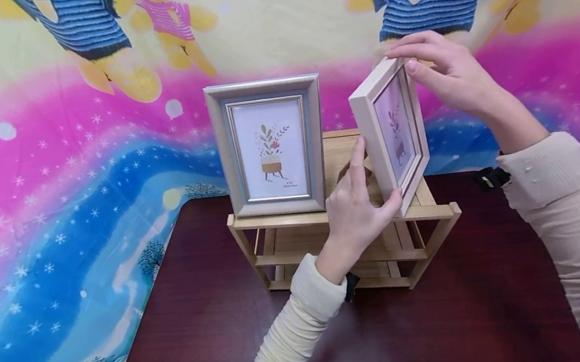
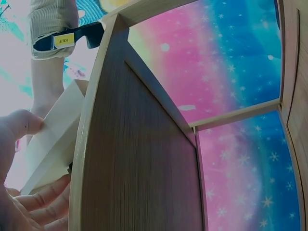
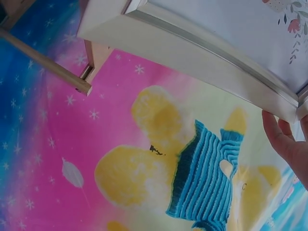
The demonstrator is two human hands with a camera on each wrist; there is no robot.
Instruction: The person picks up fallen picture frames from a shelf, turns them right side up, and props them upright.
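A cream picture frame with a potted-plant print stands turned at an angle on the right of a small wooden shelf. My left hand grips its lower left edge, thumb at the front and fingers at the side and behind. In the left wrist view, that hand's thumb and fingers lie on either side of the frame. Up at the top right corner, my right hand pinches it between thumb and fingers. A second, grey-beige picture frame stands upright on the shelf's left, facing forward.
The shelf has open lower tiers and stands on a dark reddish table. Behind hangs a colourful cloth with bears and snowflakes. Each wrist wears a black strap.
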